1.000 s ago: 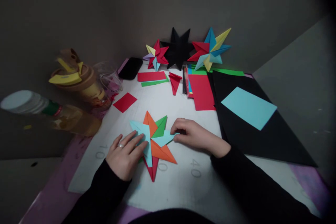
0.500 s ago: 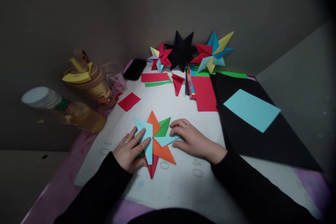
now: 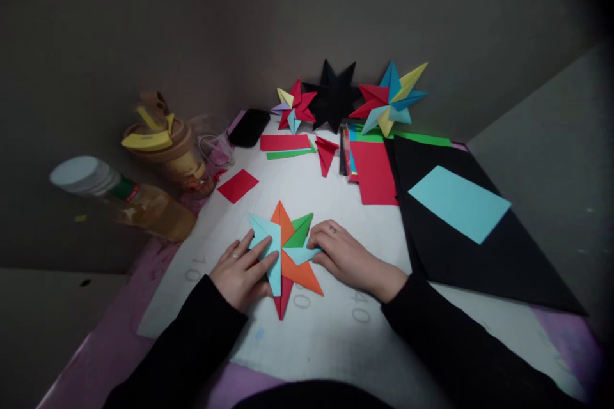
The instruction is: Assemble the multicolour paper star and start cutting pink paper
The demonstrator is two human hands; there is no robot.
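A folded paper star [image 3: 292, 266] with orange, green, red and light blue points lies on the white sheet in front of me. Across its left side my left hand [image 3: 241, 271] rests with fingers spread, pressing on a light blue folded paper piece [image 3: 273, 275]. A ring shows on one of its fingers. At the star's right, my right hand [image 3: 343, 254] pinches the tip of a light blue point [image 3: 298, 255] between thumb and fingers. The hand covers the end of that point.
Behind stand a small multicoloured star [image 3: 296, 105], a black star [image 3: 332, 96] and a larger multicoloured star [image 3: 391, 99]. Red paper [image 3: 374, 172] and black sheets [image 3: 460, 262] lie right, a light blue rectangle [image 3: 460, 203] on top. A bottle [image 3: 139, 201] and lidded cup [image 3: 173, 153] stand left.
My right hand's fingers have closed on the light blue tip, which they were resting over before. My left hand stays spread on the star. The view has shifted slightly.
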